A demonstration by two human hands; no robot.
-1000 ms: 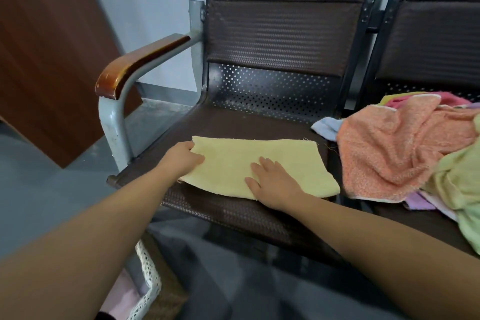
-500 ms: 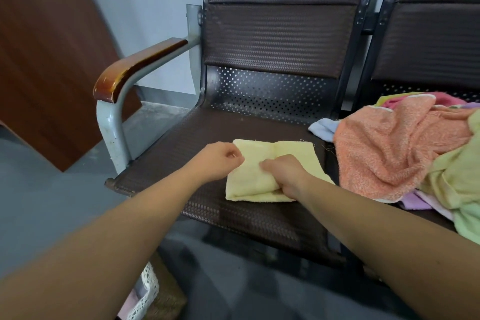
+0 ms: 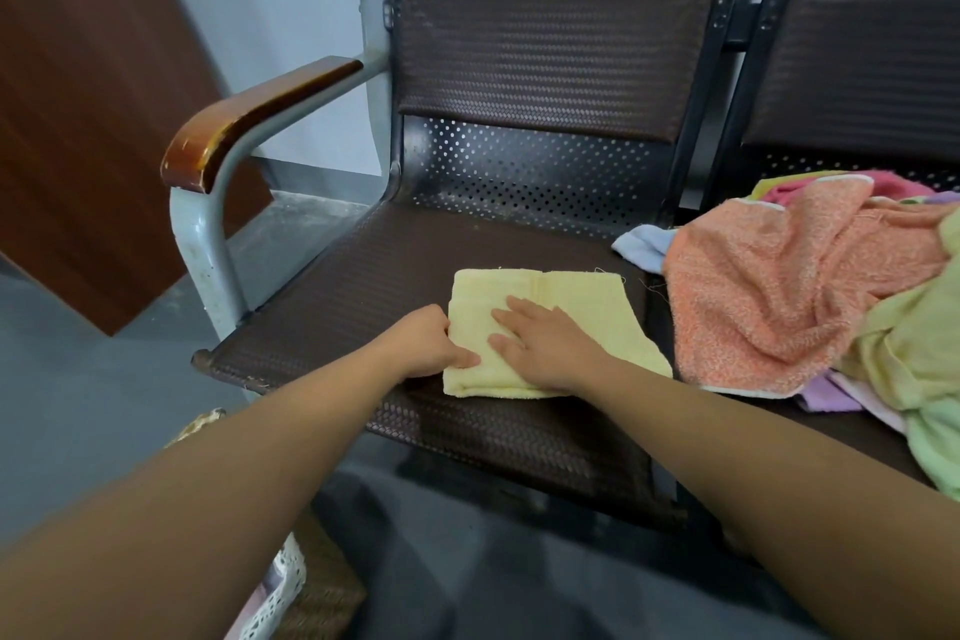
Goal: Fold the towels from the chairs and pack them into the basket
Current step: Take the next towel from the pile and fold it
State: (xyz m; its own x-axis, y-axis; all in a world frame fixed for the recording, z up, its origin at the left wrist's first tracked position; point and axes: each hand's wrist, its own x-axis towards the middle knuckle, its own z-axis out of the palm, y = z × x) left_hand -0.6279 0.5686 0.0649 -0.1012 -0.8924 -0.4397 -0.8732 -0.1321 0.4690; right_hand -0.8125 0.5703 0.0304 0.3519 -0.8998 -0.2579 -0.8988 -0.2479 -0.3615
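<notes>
Right hand (image 3: 545, 348) presses flat on folded yellow terry towel (image 3: 587, 307).

Basket (image 3: 291, 574) mostly off-frame (towel pile (image 3: 779, 291) too)

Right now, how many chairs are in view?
2. One chair holds the folded yellow towel; the second chair, to its right, holds the unfolded towel pile. More may stand outside the frame.

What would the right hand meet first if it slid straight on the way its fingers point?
The right hand lies flat on the folded yellow towel, fingers pointing far-left. Past the towel's corner the way looks free over bare chair seat until, probably, the perforated back panel.
</notes>
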